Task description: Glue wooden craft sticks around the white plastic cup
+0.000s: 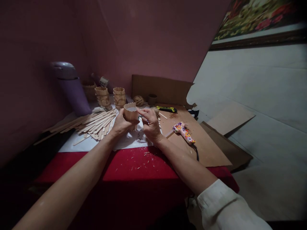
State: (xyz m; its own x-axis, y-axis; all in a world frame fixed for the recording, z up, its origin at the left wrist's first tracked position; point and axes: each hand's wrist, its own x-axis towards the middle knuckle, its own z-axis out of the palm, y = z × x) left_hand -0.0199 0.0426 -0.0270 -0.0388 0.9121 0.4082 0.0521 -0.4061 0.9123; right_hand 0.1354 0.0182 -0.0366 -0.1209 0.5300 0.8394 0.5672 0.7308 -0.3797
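Slatted cup (pixel 130 114) | likely light, stiff | hold walls: our left hand (pixel 120 124) clasps 9 o'clock | right hand (pixel 151 124), 3 o'clock, pinch unclear

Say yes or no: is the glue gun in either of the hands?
No, the glue gun lies on the cardboard, while the left hand and right hand are at the cup.

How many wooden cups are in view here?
4: one wooden cup in the left hand; a left patterned cup and a right patterned cup stand behind it; a shadowed cup, partly hidden, is by the purple flask. Others may be hidden.
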